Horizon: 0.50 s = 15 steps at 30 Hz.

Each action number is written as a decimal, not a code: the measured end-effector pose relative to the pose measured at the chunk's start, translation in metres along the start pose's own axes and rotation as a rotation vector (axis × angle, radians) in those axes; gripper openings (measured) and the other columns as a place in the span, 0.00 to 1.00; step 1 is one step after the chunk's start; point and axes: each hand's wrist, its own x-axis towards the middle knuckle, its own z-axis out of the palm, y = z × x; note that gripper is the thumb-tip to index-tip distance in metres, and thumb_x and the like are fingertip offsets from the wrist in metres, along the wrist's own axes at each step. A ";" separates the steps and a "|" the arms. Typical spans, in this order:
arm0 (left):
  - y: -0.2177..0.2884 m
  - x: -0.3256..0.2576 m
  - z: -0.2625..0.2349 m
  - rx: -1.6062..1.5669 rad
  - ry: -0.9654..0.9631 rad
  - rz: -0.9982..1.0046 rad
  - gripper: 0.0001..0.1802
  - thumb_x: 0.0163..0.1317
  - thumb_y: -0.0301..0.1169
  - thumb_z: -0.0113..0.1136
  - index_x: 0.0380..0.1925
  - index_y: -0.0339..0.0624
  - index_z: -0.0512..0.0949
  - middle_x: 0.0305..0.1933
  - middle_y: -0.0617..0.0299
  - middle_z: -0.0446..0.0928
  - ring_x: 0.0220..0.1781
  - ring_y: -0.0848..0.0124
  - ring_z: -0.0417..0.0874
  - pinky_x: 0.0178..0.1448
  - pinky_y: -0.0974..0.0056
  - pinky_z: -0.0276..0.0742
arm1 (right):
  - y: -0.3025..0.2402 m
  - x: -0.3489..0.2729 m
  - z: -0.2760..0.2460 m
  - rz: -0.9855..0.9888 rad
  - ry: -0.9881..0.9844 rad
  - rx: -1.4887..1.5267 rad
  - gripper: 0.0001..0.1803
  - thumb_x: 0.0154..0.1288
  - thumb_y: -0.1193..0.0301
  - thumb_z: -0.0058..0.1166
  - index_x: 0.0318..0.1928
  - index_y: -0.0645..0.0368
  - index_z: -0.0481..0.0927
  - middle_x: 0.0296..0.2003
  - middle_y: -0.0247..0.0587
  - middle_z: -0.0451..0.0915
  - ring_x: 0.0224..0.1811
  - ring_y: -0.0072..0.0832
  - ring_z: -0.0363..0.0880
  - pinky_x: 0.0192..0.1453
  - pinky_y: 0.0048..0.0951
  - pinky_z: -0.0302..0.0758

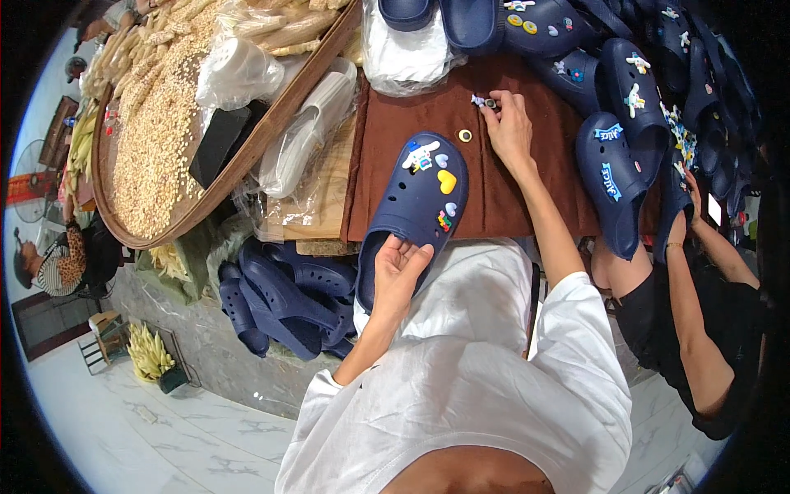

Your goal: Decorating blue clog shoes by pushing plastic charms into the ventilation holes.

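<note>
My left hand grips a navy clog by the edge of its foot opening, thumb on top. Several charms sit on its upper: a white character, a yellow heart, small pale hearts and a colourful piece. Beyond it, my right hand rests over the brown cloth, fingertips pinched on a small shoe charm. A round charm, like an eye, lies on the cloth between the clog and my right hand.
Navy clogs with charms crowd the right side, where a co-worker's hand holds one. A large basket of corn kernels and a black phone-like slab stand at left. Plain navy clogs pile below. White clogs lie in plastic.
</note>
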 end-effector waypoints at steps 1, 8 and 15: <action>0.000 0.000 -0.001 -0.001 0.001 -0.002 0.26 0.62 0.18 0.59 0.62 0.29 0.69 0.60 0.53 0.76 0.61 0.70 0.78 0.68 0.67 0.69 | 0.002 0.003 0.001 0.001 -0.002 -0.001 0.11 0.66 0.70 0.59 0.47 0.58 0.77 0.42 0.47 0.74 0.40 0.47 0.80 0.44 0.46 0.77; -0.002 0.002 -0.002 0.070 -0.009 0.034 0.24 0.63 0.16 0.57 0.60 0.28 0.70 0.59 0.53 0.77 0.59 0.71 0.79 0.66 0.68 0.71 | 0.000 -0.006 -0.010 -0.083 0.010 0.021 0.09 0.68 0.69 0.57 0.45 0.60 0.79 0.39 0.48 0.77 0.41 0.50 0.79 0.43 0.46 0.76; -0.006 0.002 -0.005 0.065 0.045 0.037 0.23 0.62 0.16 0.57 0.59 0.29 0.71 0.56 0.54 0.79 0.56 0.72 0.80 0.64 0.69 0.72 | -0.078 -0.099 -0.069 0.242 -0.344 0.667 0.08 0.69 0.72 0.57 0.44 0.62 0.84 0.35 0.36 0.84 0.31 0.18 0.79 0.34 0.22 0.76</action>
